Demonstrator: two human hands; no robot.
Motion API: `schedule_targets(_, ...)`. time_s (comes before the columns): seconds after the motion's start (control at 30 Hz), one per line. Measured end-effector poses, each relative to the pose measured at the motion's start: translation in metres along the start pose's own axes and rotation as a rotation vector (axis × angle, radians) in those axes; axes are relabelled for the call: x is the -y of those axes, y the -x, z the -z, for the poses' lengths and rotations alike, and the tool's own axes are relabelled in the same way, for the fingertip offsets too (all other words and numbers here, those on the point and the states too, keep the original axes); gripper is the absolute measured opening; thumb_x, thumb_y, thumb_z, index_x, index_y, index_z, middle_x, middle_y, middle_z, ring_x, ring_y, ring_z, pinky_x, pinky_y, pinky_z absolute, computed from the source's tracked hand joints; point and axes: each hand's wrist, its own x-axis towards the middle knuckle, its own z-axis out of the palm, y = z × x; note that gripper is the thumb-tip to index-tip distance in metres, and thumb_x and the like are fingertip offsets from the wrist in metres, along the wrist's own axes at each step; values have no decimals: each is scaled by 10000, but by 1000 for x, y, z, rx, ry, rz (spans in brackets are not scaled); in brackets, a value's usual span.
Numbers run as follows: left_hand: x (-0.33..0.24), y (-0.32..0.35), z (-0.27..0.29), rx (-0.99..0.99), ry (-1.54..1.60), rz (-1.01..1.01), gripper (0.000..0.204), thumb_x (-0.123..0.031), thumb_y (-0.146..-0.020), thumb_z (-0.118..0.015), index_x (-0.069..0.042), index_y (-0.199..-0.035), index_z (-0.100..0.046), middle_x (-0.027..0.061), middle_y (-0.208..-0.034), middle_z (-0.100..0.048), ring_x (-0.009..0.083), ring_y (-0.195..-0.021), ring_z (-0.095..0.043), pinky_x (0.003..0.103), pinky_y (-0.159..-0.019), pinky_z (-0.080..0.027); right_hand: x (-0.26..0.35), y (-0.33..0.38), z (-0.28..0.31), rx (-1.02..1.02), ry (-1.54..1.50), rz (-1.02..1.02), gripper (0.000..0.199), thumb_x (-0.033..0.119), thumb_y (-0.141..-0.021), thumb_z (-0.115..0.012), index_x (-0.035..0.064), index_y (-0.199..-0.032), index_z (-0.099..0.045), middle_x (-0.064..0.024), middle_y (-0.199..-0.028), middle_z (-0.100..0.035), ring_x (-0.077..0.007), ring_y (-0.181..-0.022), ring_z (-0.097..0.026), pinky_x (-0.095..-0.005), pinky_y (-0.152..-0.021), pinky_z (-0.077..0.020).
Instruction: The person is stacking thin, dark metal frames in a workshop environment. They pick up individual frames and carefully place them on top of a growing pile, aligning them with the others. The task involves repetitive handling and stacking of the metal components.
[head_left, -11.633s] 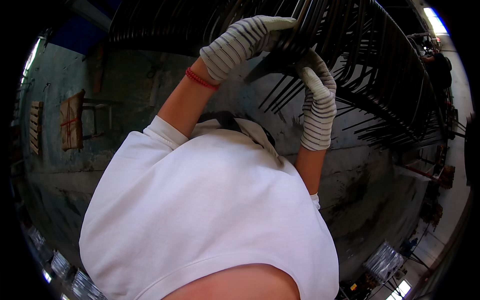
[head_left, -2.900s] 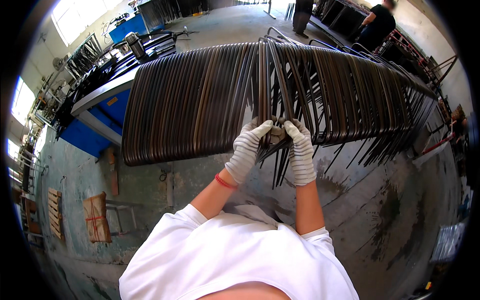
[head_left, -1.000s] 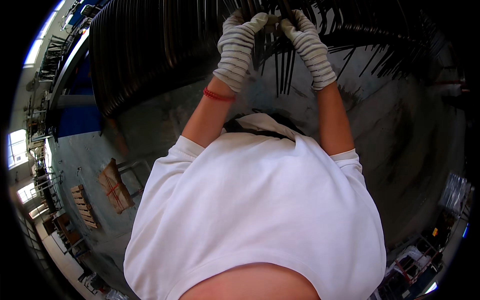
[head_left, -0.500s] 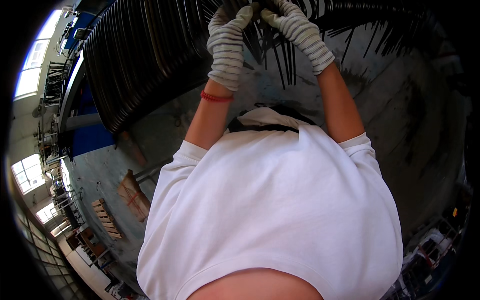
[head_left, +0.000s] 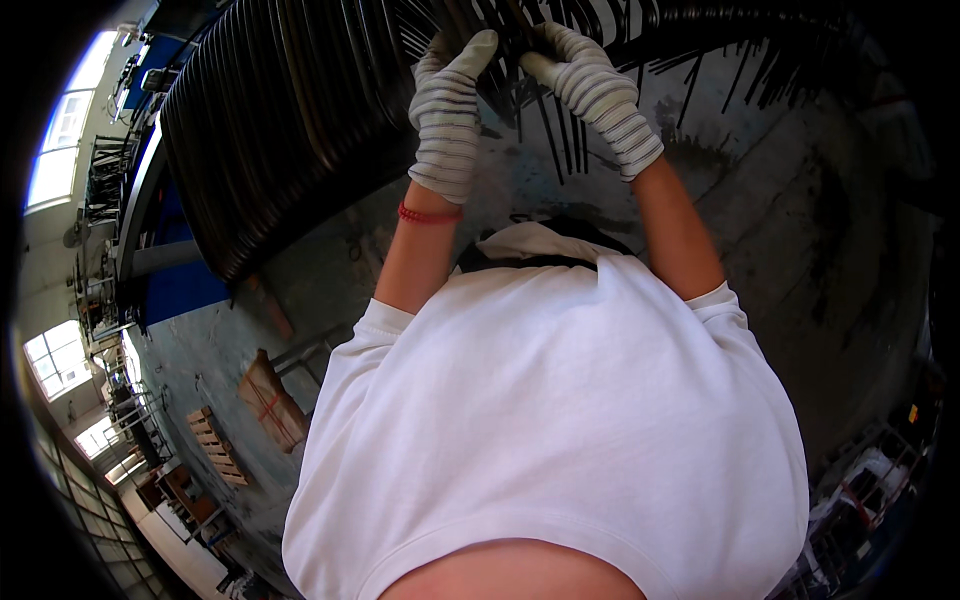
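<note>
Both my hands wear white work gloves with grey stripes and reach to the far edge of the view. My left hand (head_left: pixel 447 120) is closed at the right end of a long row of bent black metal tubes (head_left: pixel 270 110); its thumb points away from me beside a dark tube. My right hand (head_left: pixel 595 92) is closed round a dark tube, thumb and fingers on either side of it. Dark metal hides parts of the fingers of both hands. Below and between the hands, several thin black rods (head_left: pixel 570 135) hang down.
More black rod ends (head_left: pixel 780 75) stick out at the far right. On the grey floor at left lie a wooden pallet (head_left: pixel 216 445) and a brown package (head_left: pixel 272 400) tied with red cord. A blue panel (head_left: pixel 185 287) stands by the tube row. Cluttered racks (head_left: pixel 870 490) line the lower right.
Both hands have come slightly nearer to me, and the gap between their thumbs has widened. The tube row appears shifted only slightly in the view.
</note>
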Motion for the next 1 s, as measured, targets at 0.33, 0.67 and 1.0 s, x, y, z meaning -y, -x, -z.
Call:
schedule_targets(0.33, -33, -4, -14, -2, -60, 257, 380, -175, -878, -645, -6, -1192, -515, 60, -994, -650, 120, -882, -617, 211, -783, -515, -13, 28, 14, -212, -690, 74, 169, 99, -884, -607, 46, -1038, -653, -25, -921, -683, -103, -836, -631, -236, -787, -504)
schedule_targets(0.67, -77, 7, -45, 1, 104, 444, 292, -166, -895, -626, -16, -1139, -573, 85, -984, -644, 146, -844, -637, 238, -758, -545, -33, 20, 6, 15, -421, -6, 176, 119, -868, -641, 63, -1024, -699, -40, -943, -704, -91, -852, -647, -222, -789, -515)
schedule_targets(1.0, -44, -6, -24, -17, -5, 324, 379, -295, -947, -528, 38, -1125, -562, 143, -1018, -634, 216, -896, -629, 323, -842, -511, -10, 29, 6, 77, -423, -134, 236, 259, -823, -677, 132, -1019, -710, -20, -925, -699, -88, -814, -621, -245, -775, -495)
